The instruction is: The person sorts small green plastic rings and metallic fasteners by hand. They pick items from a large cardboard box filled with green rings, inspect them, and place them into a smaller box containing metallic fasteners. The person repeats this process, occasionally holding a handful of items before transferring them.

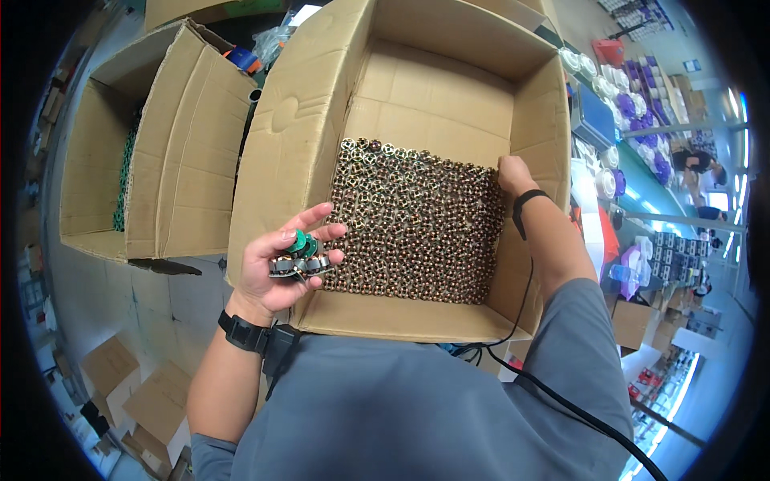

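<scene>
In my left hand (258, 276) lie several small motor stators (301, 263), grey-rimmed with wire windings, some with green faces. The thumb and fingers curl loosely around them, above the left wall of a large cardboard box (433, 313). Inside that box, many stators with copper-brown windings (413, 224) stand packed in tight rows, covering the near part of the bottom. My right hand (515, 175) reaches in at the right wall, by the far right corner of the rows. Its fingers are curled in and point down; what they hold, if anything, is hidden.
A second open cardboard box (188, 152) on the left has green parts inside. A black cable (525, 305) runs over the large box's near right corner. To the right are a blue box (593, 116) and white and purple spools (630, 104). Flattened cardboard (160, 401) lies lower left.
</scene>
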Available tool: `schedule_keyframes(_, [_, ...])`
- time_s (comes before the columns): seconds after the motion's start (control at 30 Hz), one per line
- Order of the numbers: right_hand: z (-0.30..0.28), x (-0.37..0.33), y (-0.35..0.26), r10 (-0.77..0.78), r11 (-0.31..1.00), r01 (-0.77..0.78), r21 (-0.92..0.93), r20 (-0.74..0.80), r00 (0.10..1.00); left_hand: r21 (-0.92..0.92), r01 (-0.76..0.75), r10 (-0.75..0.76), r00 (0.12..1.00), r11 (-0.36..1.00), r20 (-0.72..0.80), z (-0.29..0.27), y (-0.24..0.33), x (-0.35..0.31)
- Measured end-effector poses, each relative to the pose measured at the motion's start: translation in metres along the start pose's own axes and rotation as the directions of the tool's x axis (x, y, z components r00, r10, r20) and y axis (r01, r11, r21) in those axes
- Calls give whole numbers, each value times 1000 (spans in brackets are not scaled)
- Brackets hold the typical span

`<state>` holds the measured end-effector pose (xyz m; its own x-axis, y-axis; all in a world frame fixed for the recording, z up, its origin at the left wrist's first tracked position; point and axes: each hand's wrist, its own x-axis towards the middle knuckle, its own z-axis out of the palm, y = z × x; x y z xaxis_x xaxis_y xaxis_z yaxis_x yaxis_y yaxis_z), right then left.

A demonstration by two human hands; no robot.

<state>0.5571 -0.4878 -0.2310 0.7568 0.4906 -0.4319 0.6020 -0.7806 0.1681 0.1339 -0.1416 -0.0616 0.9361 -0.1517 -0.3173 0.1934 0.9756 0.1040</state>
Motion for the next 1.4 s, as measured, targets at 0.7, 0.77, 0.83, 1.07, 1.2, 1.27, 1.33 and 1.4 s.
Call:
schedule_keyframes(0.7, [-39, -12, -9, 104, 933, -42, 356, -156, 982, -39, 74, -71, 995, 997, 76, -7, -3, 25])
schedule_keyframes(0.77, [-20, -16, -9, 37, 966, 0, 258, -142, 989, -42, 65, -61, 993, 997, 101, -8, -3, 27])
schedule_keyframes(0.83, [-8, -15, -11, 2, 974, 20, 228, -93, 996, -47, 57, -52, 993, 997, 110, -10, -4, 25])
schedule_keyframes(1.07, [9, -20, -15, 47, 972, -12, 233, -146, 988, -91, 47, -36, 992, 995, 119, -14, -4, 23])
schedule_keyframes(1.2, [1, -28, -13, 55, 965, -18, 260, -132, 990, -82, 52, -42, 991, 995, 125, -13, -4, 25])
schedule_keyframes(1.27, [-26, -37, -38, 25, 926, 94, 366, -306, 952, -75, 42, -33, 993, 996, 111, -12, -5, 24])
schedule_keyframes(1.33, [-73, -58, -84, -47, 840, 303, 451, -495, 868, -71, 32, -25, 994, 997, 102, -10, -6, 25])
schedule_keyframes(1.4, [-121, -94, -138, -174, 684, 529, 503, -591, 787, -59, 27, -23, 997, 998, 78, -7, -7, 25])
